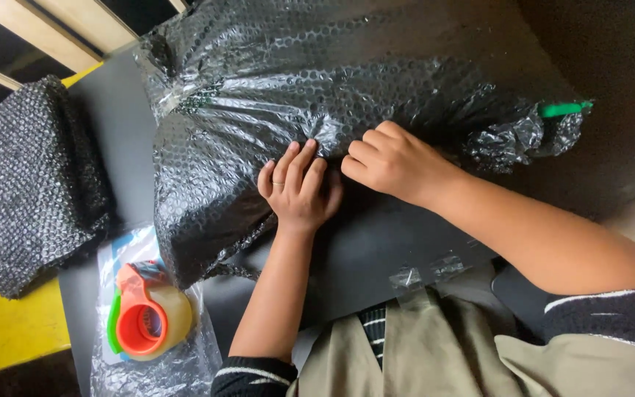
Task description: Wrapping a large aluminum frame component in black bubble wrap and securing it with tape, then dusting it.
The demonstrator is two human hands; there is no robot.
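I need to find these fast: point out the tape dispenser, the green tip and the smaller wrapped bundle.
tape dispenser [145, 316], head view, orange core.
green tip [561, 109], head view, middle of the exposed end.
smaller wrapped bundle [31, 176], head view, centre of its bubble wrap.

Large bubble-wrapped parcel [317, 95] across the middle of the grey bench [123, 125]: dark, bulky, glossy film bunched at its right end around a green tip. Both hands [299, 187] pressed on its near edge. Second bubble-wrapped bundle [31, 184] at far left, dark, blocky, apart from the first. Clear plastic bag [123, 367] lower left, flat, with blue markings.
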